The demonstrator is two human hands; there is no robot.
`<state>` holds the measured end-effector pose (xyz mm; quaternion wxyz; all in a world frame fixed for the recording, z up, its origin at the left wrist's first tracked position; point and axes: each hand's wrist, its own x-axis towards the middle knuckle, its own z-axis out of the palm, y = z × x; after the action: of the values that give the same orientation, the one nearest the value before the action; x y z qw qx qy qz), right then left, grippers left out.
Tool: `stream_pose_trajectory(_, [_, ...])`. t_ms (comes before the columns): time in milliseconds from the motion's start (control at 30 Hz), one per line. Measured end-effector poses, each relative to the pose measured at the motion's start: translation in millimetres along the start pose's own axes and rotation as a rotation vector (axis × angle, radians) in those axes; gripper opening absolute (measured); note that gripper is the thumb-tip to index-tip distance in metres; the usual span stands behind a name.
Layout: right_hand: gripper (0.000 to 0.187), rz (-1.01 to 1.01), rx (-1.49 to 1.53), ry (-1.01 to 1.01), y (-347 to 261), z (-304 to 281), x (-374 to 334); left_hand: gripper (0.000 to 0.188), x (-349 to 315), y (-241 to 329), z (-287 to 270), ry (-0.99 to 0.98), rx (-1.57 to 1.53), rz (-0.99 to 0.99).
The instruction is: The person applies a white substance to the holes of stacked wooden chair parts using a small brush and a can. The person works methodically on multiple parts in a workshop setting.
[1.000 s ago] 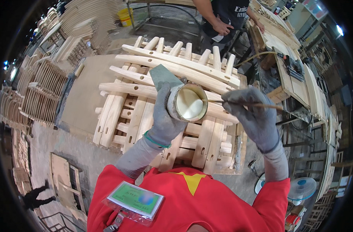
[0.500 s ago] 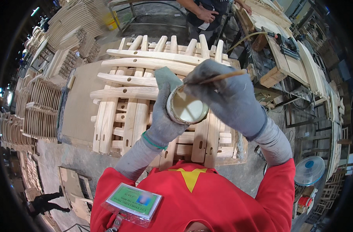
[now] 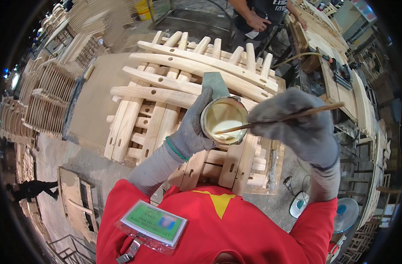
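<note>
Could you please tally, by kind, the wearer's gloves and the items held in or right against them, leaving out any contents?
Gray gloves: 2
Round container: 1
Thin stick: 1
Gray-green sheet: 1
Total: 5

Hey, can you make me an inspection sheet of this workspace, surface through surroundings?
Surface: crossed wooden bars stacked in layers, a flat brown sheet to their left.
Job's things: round can holding whitish liquid; thin stick reaching into it; greenish flat piece beside the can.
Clutter: wooden panel on the floor, lower left.
Hands: gloved left hand grips the can, gloved right hand the stick.
Cables: yellowish hose or cable, upper right.
Surroundings: fan lower right, yellow bucket upper left, another person's hand at the top.
</note>
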<state>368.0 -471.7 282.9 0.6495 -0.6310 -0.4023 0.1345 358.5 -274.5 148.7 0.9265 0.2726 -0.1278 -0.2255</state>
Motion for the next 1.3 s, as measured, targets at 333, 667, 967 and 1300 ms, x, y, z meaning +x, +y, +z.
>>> stream_pose_trajectory(333, [0.015, 0.122, -0.588, 0.256, 23, 1, 0, 0.048, -2, -8, 19, 0.284, -0.021, 0.48])
stream_pose_trajectory(667, [0.017, 0.325, 0.087, 0.698, 10, 68, -28, 0.056, -19, -21, 19, 0.418, 0.077, 0.73])
stream_pose_trajectory(967, [0.017, 0.073, 0.025, 0.792, 10, 85, -34, 0.058, -52, -25, 36, 0.355, 0.007, 0.582])
stream_pose_trajectory(1300, [0.016, -0.183, -0.526, 0.082, 6, 69, -21, 0.039, -121, 14, 46, 0.224, 0.401, 0.381])
